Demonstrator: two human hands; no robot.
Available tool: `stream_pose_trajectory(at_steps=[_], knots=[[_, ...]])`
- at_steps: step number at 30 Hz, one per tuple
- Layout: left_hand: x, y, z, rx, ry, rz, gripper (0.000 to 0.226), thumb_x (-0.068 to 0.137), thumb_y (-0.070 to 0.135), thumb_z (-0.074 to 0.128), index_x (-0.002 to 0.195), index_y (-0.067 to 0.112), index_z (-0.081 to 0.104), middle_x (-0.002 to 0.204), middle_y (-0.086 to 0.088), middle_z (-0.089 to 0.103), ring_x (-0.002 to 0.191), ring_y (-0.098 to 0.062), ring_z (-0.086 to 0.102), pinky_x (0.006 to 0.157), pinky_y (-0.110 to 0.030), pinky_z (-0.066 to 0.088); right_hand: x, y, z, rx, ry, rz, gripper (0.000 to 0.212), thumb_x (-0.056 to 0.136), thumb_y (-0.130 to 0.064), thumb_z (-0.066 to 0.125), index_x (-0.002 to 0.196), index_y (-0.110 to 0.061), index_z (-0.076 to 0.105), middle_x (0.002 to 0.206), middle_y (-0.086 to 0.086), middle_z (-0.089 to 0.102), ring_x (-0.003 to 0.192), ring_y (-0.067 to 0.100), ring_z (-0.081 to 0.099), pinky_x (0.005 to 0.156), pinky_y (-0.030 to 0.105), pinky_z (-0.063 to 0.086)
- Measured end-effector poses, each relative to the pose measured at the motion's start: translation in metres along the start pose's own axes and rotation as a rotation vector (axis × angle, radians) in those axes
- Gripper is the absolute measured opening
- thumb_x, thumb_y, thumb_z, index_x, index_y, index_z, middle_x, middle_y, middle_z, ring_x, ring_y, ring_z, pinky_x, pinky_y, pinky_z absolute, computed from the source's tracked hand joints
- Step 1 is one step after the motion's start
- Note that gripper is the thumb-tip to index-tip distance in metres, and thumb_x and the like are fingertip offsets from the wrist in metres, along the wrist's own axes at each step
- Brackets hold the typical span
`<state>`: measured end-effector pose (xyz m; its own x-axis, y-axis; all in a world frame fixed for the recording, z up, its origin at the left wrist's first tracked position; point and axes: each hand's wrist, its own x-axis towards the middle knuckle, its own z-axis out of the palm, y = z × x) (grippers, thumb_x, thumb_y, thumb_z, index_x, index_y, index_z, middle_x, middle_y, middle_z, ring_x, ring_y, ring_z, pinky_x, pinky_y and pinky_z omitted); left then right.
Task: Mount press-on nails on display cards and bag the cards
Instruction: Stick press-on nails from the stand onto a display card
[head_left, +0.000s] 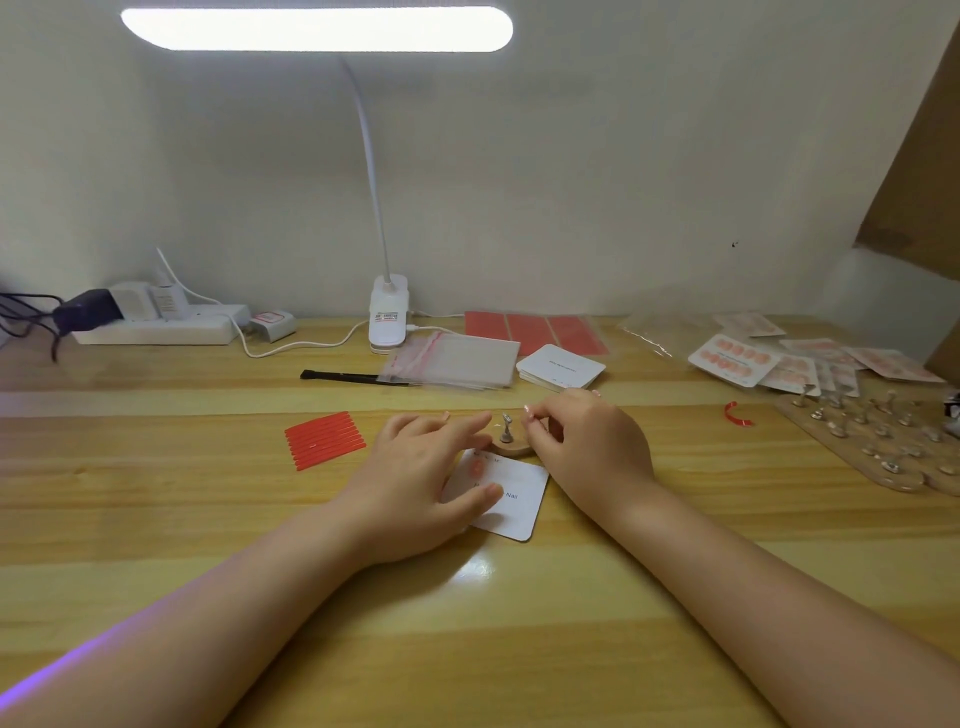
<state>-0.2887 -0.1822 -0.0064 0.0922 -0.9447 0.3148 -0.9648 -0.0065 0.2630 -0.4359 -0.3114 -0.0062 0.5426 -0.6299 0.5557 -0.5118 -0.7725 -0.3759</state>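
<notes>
Small home craft workstation. Wooden desk (156, 467) set against a plain white wall (571, 182); clip-on lamp (387, 312) lit overhead; power strip (161, 327) with chargers at rear; stock of blank cards (561, 366), clear bags (452, 358) and finished nail cards (735, 358) laid out.

White card (511, 501) — one pink nail (477, 468); red strips (324, 439); wood-grain table (156, 493).

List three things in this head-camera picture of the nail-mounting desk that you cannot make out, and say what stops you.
- Print on the display card: head view, left hand covers part of it.
- What the right hand pinches: head view, too small, hidden by its fingers.
- Wooden board of nail stands: head view, cut off by the right edge.
</notes>
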Motion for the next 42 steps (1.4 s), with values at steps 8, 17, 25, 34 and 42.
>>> stream_pose_trajectory(at_steps=[8, 17, 25, 34, 42], knots=[[-0.002, 0.010, -0.004, -0.145, 0.457, -0.028, 0.032, 0.087, 0.037, 0.058, 0.110, 0.017, 0.070, 0.106, 0.005, 0.070, 0.095, -0.017, 0.064, 0.083, -0.037, 0.049, -0.013, -0.014, -0.002, 0.354, 0.069, -0.153, 0.009, 0.089, -0.009, 0.066, 0.080, -0.011, 0.067, 0.069, -0.007, 0.061, 0.061, 0.002, 0.051, 0.064, 0.012, 0.037], [-0.004, 0.010, -0.001, -0.205, 0.464, 0.056, 0.031, 0.082, 0.039, 0.068, 0.104, 0.017, 0.073, 0.093, 0.004, 0.070, 0.085, -0.018, 0.064, 0.074, -0.049, 0.052, -0.018, -0.016, -0.001, 0.433, 0.090, -0.327, 0.010, 0.082, 0.001, 0.069, 0.089, -0.005, 0.075, 0.077, 0.001, 0.068, 0.069, 0.011, 0.057, 0.065, 0.030, 0.051], [-0.005, 0.011, -0.001, -0.268, 0.476, 0.042, 0.024, 0.081, 0.039, 0.067, 0.097, 0.023, 0.073, 0.088, 0.012, 0.069, 0.079, -0.014, 0.062, 0.073, -0.048, 0.051, -0.018, -0.015, 0.000, 0.413, 0.053, -0.357, 0.009, 0.084, 0.000, 0.068, 0.090, -0.004, 0.073, 0.076, -0.009, 0.059, 0.070, -0.007, 0.048, 0.070, 0.012, 0.039], [-0.007, 0.012, -0.002, -0.459, 0.472, 0.023, 0.024, 0.079, 0.033, 0.074, 0.100, 0.021, 0.076, 0.090, 0.014, 0.072, 0.077, -0.008, 0.065, 0.074, -0.038, 0.054, -0.018, -0.017, -0.003, 0.408, 0.054, -0.380, 0.007, 0.084, 0.000, 0.067, 0.089, -0.002, 0.072, 0.076, -0.003, 0.063, 0.071, 0.005, 0.053, 0.068, 0.018, 0.044], [-0.005, 0.011, -0.001, -0.352, 0.461, 0.099, 0.032, 0.088, 0.035, 0.056, 0.105, 0.015, 0.075, 0.092, 0.006, 0.073, 0.080, -0.019, 0.069, 0.072, -0.048, 0.053, -0.018, -0.017, -0.003, 0.429, 0.065, -0.395, 0.008, 0.086, -0.001, 0.065, 0.091, 0.001, 0.071, 0.077, 0.007, 0.068, 0.071, 0.021, 0.063, 0.067, 0.035, 0.052]])
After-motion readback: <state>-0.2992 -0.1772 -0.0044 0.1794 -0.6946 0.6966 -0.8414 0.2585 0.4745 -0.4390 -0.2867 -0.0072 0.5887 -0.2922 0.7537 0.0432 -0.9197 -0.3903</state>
